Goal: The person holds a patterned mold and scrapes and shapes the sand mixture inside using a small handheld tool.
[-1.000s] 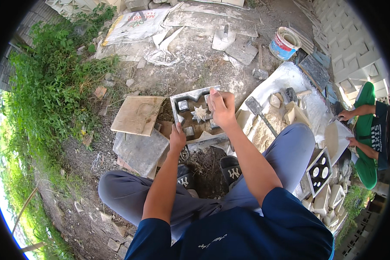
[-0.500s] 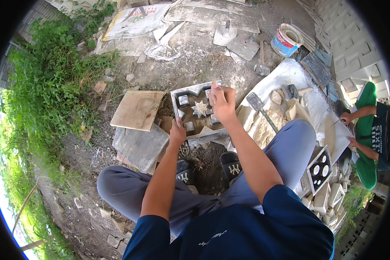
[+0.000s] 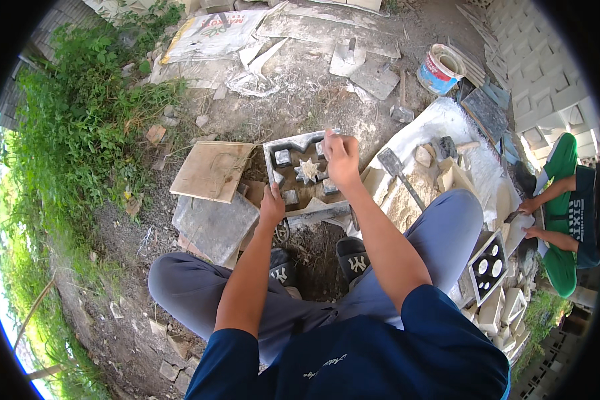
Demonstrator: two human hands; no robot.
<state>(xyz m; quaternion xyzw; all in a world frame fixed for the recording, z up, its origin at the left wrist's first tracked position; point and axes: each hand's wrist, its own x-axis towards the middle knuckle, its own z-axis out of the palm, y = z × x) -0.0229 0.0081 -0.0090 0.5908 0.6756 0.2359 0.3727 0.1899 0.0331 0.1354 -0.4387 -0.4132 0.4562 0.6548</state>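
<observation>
In front of my knees is a square grey casting mould (image 3: 299, 212) with a pale star-shaped block (image 3: 307, 171) in its middle and several small square blocks around it. My left hand (image 3: 271, 205) is closed on the mould's left rim, near the lower corner. On the opposite side, the curled fingers of my right hand (image 3: 341, 159) grip the rim near the upper right corner. My right hand and wrist hide part of that side. Under the mould's lower edge a small wheel-like piece (image 3: 282, 231) shows in part.
Left of the mould lie a wooden board (image 3: 213, 170) and a grey slab (image 3: 215, 225). To the right, a trowel (image 3: 397, 167) rests by a sand heap on a white sheet (image 3: 450, 113). A bucket (image 3: 441, 69) stands far right. Beyond a second mould (image 3: 488, 268) sits a person (image 3: 583, 213).
My hands keep nearly the same place on the mould. At the right, the other person's hands have come closer together, around a dark tool.
</observation>
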